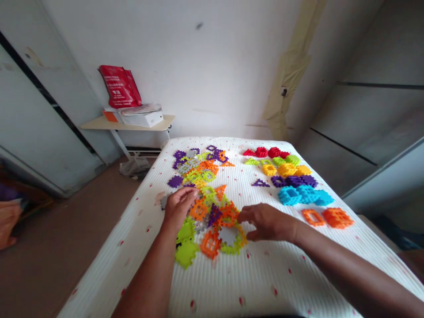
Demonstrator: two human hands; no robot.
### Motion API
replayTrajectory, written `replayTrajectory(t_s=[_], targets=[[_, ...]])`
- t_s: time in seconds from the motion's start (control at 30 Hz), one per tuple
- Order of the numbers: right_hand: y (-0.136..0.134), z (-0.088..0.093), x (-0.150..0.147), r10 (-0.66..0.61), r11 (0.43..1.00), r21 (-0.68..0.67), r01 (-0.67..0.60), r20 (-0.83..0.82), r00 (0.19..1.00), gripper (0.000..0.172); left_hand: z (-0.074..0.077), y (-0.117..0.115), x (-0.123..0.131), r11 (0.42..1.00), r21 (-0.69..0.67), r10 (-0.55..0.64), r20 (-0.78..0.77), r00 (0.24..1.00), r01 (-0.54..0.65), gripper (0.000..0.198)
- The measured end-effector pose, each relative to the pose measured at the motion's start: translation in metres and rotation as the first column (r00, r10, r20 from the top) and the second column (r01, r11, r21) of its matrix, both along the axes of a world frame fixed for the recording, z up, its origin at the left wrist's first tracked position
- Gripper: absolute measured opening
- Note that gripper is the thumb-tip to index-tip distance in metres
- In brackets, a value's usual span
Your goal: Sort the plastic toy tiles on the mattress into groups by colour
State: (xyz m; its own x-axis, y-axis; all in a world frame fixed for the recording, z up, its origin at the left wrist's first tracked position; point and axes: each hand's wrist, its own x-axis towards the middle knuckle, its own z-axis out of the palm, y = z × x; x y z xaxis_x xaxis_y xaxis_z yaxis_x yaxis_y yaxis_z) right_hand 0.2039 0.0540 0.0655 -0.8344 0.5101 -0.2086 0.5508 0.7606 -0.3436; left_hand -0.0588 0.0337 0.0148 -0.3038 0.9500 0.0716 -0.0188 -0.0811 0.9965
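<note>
A mixed pile of flat, notched plastic building pieces lies on the bed between my hands. My left hand is at the pile's left side, fingers curled together; anything between them is hidden. Near it are an orange square piece and a lime green piece. My right hand reaches in from the right, thumb apart from the fingers. Its fingertips are beside an orange ring-like piece, and I cannot tell whether they touch it. A grey piece and a purple triangular piece lie between the hands.
Pieces sorted by colour stand in rows at the right: red, yellow, purple, blue and orange. White quilted bedding covers the bed. A small table with a red bag stands beyond.
</note>
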Motion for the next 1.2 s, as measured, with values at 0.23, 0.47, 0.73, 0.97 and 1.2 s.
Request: replayTrajectory(t_s=[0.23,0.47,0.73,0.97,1.2], targets=[[-0.031,-0.035,-0.003,-0.087,0.992,0.086,0.095,-0.094,0.992,0.041,0.0,-0.001,0.003,1.0,-0.003,-0.029,-0.053,0.998,0.029,0.031],[-0.002,-0.034,-0.007,-0.174,0.983,-0.141,0.119,-0.481,0.859,0.039,0.002,-0.003,0.006,0.996,-0.018,-0.085,-0.122,0.989,0.084,0.029],[0.029,-0.038,-0.037,-0.48,0.845,-0.517,0.136,-0.623,0.618,0.036,0.004,-0.006,0.008,0.982,-0.014,-0.186,-0.187,0.965,0.187,0.028],[0.024,-0.031,-0.071,-0.29,0.953,-0.154,0.26,-0.714,0.638,0.062,0.009,-0.007,0.013,0.974,-0.051,-0.225,-0.181,0.957,0.219,0.027],[0.019,-0.034,-0.089,-0.123,0.965,0.06,0.255,-0.757,0.642,0.066,0.002,-0.003,0.009,0.983,-0.038,-0.186,-0.203,0.961,0.182,0.025]])
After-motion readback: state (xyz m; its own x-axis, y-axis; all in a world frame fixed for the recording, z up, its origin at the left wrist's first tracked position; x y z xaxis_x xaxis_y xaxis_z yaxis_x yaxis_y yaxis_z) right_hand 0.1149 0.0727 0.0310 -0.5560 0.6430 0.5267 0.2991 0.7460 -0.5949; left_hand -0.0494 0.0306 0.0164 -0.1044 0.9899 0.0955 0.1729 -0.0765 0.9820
